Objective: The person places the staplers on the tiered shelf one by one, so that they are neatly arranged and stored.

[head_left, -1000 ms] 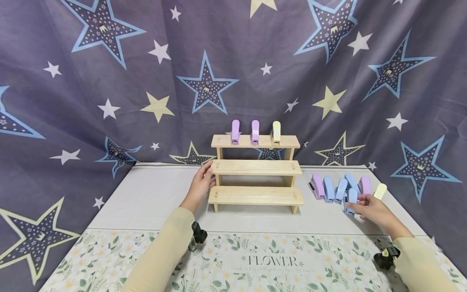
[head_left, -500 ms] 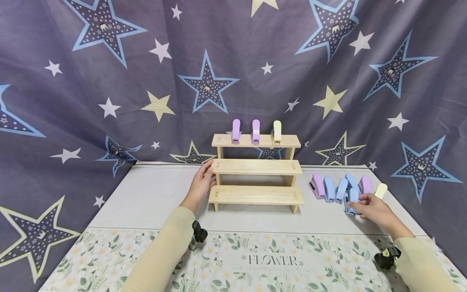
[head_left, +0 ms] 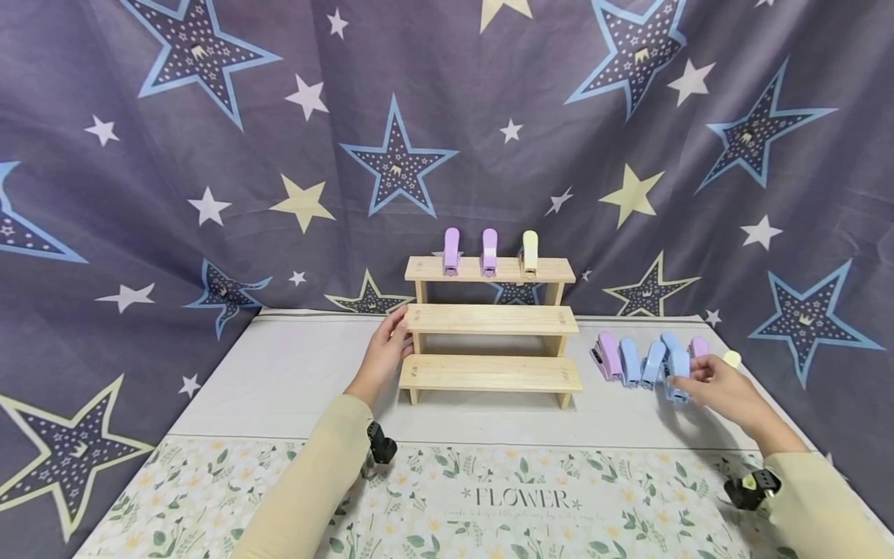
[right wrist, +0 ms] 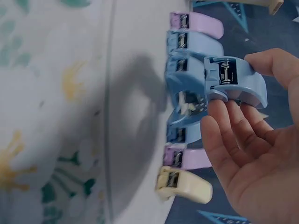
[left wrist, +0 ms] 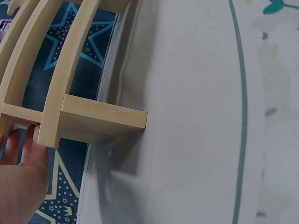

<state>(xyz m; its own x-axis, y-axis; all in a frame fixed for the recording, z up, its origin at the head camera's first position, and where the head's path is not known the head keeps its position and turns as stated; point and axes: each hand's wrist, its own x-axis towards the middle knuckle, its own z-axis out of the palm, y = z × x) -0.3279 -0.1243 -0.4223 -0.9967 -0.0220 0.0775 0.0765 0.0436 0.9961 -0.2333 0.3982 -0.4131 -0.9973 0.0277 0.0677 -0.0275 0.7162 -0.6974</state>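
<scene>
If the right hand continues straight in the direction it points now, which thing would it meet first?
Probably the neighbouring blue stapler, just to the left of the held blue stapler. Depth is unclear, however, so the right hand might pass above it.

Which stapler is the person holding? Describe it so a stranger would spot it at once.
Start at the three-tiered pale wooden stand, then look right to the cluster of pastel staplers on the white tabletop. There, the person's right hand pinches a glossy light-blue, round-ended stapler. Other blue ones sit close by, but only this one is held.
</scene>
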